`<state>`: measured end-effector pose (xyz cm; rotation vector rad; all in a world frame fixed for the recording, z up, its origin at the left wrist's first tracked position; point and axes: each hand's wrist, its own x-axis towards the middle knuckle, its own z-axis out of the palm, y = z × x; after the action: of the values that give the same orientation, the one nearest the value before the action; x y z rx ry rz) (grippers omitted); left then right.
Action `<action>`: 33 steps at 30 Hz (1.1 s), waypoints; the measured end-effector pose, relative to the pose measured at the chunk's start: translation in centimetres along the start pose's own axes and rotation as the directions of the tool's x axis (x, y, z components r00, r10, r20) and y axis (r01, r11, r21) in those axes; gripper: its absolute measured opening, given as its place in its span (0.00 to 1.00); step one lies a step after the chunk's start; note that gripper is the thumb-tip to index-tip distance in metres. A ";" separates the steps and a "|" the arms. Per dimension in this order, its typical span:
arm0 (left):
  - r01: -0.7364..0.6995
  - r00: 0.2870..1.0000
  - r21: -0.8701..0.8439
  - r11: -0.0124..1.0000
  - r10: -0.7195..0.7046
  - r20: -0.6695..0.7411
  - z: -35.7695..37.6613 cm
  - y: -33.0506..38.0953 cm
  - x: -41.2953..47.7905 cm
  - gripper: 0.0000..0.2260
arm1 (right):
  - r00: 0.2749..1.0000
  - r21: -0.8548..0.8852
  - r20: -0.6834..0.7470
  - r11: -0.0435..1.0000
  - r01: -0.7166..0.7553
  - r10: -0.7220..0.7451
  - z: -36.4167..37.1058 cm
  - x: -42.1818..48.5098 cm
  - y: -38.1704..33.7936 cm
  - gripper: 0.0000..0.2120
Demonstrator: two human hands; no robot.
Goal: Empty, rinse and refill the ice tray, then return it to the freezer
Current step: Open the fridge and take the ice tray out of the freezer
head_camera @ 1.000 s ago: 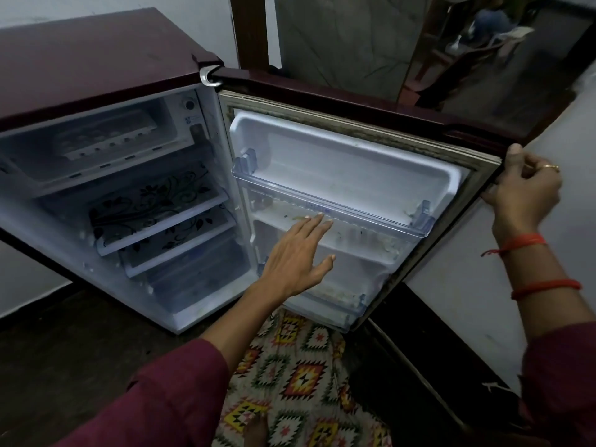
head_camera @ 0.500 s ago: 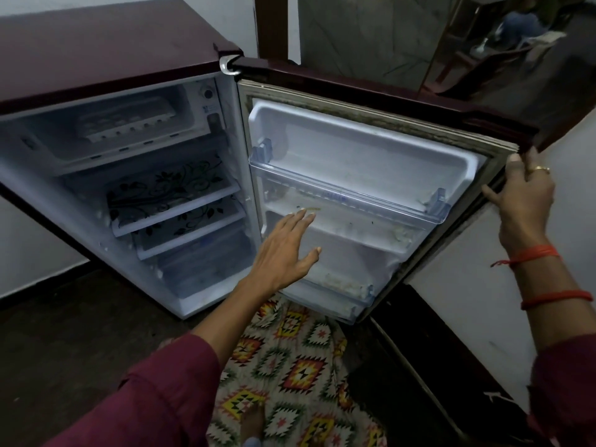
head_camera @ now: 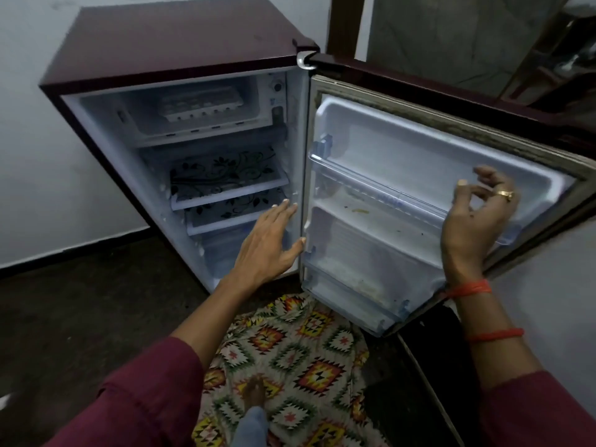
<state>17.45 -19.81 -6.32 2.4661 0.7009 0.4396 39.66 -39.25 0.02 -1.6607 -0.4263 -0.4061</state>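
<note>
A small maroon fridge stands open in front of me. The white ice tray lies in the freezer compartment at the top of the fridge. My left hand reaches forward with straight fingers, low in front of the fridge's right inner wall, holding nothing. My right hand hovers in front of the open door's inner shelves, fingers loosely curled and empty, off the door edge.
Two glass shelves with a black floral print sit under the freezer. The door's clear bins hold nothing but some crumbs. A patterned cloth hangs at my legs. White walls flank the fridge; the floor is dark.
My right hand let go of the door's outer edge and moved in front of the door shelves. My left hand shifted left and up toward the fridge interior. The view swung right.
</note>
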 end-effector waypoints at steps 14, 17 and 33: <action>0.185 0.974 -0.034 0.982 -0.188 -0.127 -10.7 -14.6 7.0 0.31 | 0.876 0.041 0.481 0.997 -0.060 0.033 24.7 -5.0 -3.0 0.10; 0.203 0.960 -0.053 0.978 -0.210 -0.185 -12.4 -17.4 10.0 0.29 | 0.832 0.032 0.555 0.999 -0.027 0.004 30.3 -4.9 -3.1 0.11; 0.315 0.824 -0.246 0.917 -0.393 -0.407 -15.5 -29.9 25.8 0.26 | 0.669 -0.216 0.743 0.952 0.219 0.015 52.1 0.3 -0.3 0.20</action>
<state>20.08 22.57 -6.87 2.0180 1.2331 0.8964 40.84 12.45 -6.22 -2.0630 -1.1219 0.1778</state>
